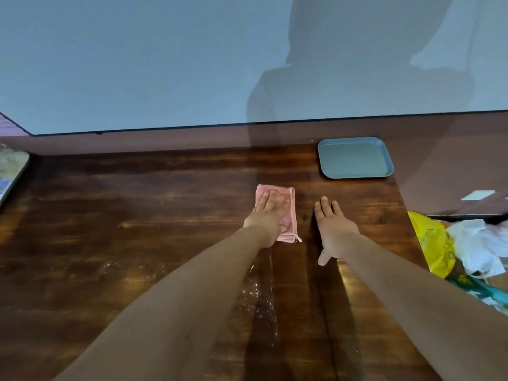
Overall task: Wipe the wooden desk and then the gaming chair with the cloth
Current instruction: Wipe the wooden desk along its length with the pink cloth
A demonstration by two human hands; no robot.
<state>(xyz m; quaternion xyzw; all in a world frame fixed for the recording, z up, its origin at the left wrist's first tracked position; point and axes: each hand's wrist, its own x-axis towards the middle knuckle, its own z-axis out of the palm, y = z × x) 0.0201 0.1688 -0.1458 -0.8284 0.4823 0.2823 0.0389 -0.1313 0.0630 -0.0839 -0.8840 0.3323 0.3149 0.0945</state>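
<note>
A folded pink cloth (288, 215) lies on the dark wooden desk (137, 229), right of the middle. My left hand (265, 218) presses flat on the cloth with straight fingers. My right hand (334, 229) rests flat on the bare wood just right of the cloth, fingers spread, holding nothing. A wet, streaky trail (261, 295) runs along the wood below the cloth towards me. The gaming chair is not in view.
A grey-blue tray (354, 158) sits at the desk's far right corner by the wall. Beyond the desk's right edge lie a yellow bag (434, 243) and white crumpled plastic (478, 246). A device's edge (11, 171) shows at the far left.
</note>
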